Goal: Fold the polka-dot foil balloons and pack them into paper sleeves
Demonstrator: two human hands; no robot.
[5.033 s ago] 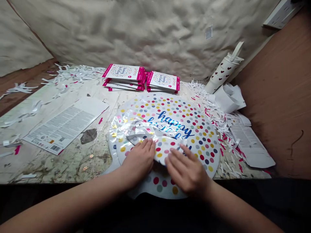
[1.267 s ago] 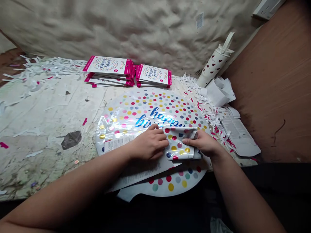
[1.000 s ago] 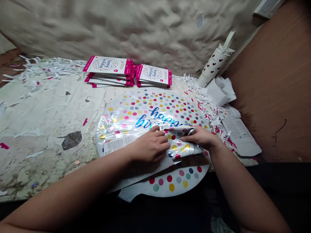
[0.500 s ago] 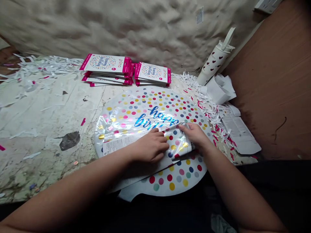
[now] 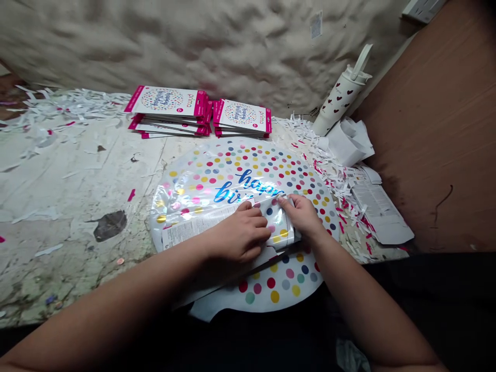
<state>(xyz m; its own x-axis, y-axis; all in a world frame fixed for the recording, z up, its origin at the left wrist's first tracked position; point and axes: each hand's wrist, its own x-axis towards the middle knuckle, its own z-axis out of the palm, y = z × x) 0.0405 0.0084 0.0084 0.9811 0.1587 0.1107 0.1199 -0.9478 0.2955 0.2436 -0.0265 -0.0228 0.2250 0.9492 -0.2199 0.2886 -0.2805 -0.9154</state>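
Observation:
A flat white foil balloon [image 5: 267,160] with coloured dots and blue "happy birthday" lettering lies in front of me. Across its lower half rests a printed card [image 5: 194,230] covered in small text. A second piece of dotted foil, seemingly a folded balloon [image 5: 277,219], lies over the card's right end. My left hand [image 5: 244,232] presses down there with bent, closed fingers, at the foil's left edge; its palm hides part of the card. My right hand [image 5: 300,214] pinches the folded foil's upper right edge between thumb and fingers.
Two stacks of pink-edged balloon packets, left [image 5: 168,103] and right [image 5: 242,116], stand at the back. A white tumbler with hearts [image 5: 337,101] leans by the right panel, near a curled paper [image 5: 349,142] and flattened packaging [image 5: 382,212]. Paper shreds [image 5: 73,106] litter the table [image 5: 77,191].
My right hand has moved slightly left, bringing the foil's right edge inward over the card. My left hand stays pressed in about the same spot.

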